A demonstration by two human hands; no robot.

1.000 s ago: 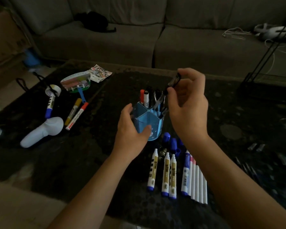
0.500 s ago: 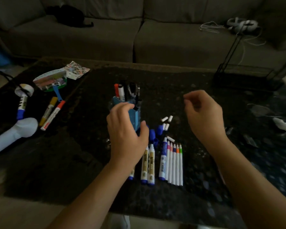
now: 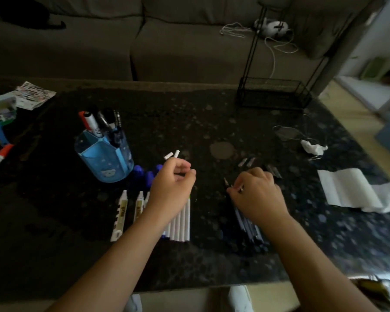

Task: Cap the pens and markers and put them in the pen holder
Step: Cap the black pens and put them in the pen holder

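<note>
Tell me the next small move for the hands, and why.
Probably lift the dark pen that the right hand pinches clear of the pen bundle: its tip looks bare, and loose dark caps lie just beyond, so capping seems next.

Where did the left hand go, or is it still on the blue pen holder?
Yes. The left hand has left the blue pen holder and now sits right of it, nearer the person, above the white markers.

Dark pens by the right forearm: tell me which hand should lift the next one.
Right. The right hand grips one of the dark pens at its tip; the left hand hangs over the white markers, farther off.
</note>
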